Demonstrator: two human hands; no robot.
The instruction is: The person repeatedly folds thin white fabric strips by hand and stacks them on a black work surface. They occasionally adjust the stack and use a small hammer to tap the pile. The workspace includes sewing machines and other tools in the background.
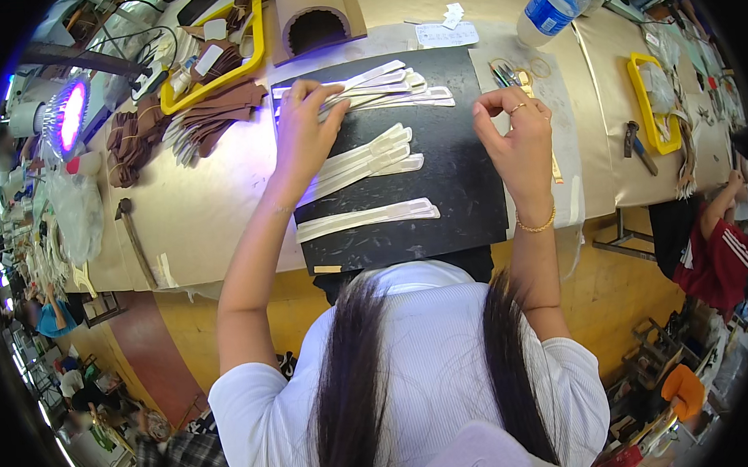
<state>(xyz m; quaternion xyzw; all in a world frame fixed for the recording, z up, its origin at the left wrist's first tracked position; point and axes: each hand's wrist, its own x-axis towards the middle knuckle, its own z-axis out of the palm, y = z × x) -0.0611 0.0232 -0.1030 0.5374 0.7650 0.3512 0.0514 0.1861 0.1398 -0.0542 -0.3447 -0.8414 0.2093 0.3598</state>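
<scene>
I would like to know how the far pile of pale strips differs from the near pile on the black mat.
The far pile is spread in a loose fan; the near pile lies almost aligned.
The far pile looks larger; the near pile shows only a few strips.
The left grip is at the far pile; no hand is at the near pile.
Both hold long, narrow, pale strips.

The blue bottle label [551,9], white paper slip [446,34] and lavender cloth [487,456] bear lettering not clearly legible.
</scene>
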